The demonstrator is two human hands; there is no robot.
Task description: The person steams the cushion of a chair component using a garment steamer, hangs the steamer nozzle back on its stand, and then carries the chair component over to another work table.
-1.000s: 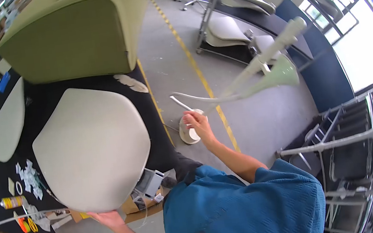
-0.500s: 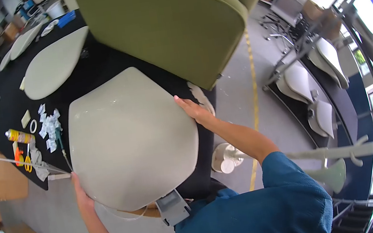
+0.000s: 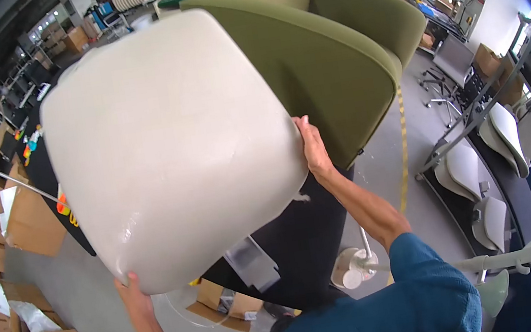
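Note:
A large cream-grey upholstered chair seat [image 3: 175, 151], smooth and with rounded corners, is tilted up over the black table [image 3: 300, 246]. My left hand [image 3: 135, 298] grips its lower left corner, the thumb on the upper face. At the right edge my right hand [image 3: 315, 149] is closed round the rim, its fingertips partly hidden. Just behind the seat stands a green armchair [image 3: 324, 49], close to my right hand. The seat covers most of the tabletop, though orange and yellow tools [image 3: 66, 206] show past its left edge.
A grey metal box [image 3: 252, 264] sits by the table's near edge. Open cardboard boxes [image 3: 224, 304] lie on the floor below, with more cartons [image 3: 31, 216] at left. To the right are a white stand base [image 3: 354, 267] and a rack of pale seat shells [image 3: 459, 169].
Both hands have lifted the seat off the table and tilted it up, its far edge now higher. The view has also shifted, showing more of the green armchair.

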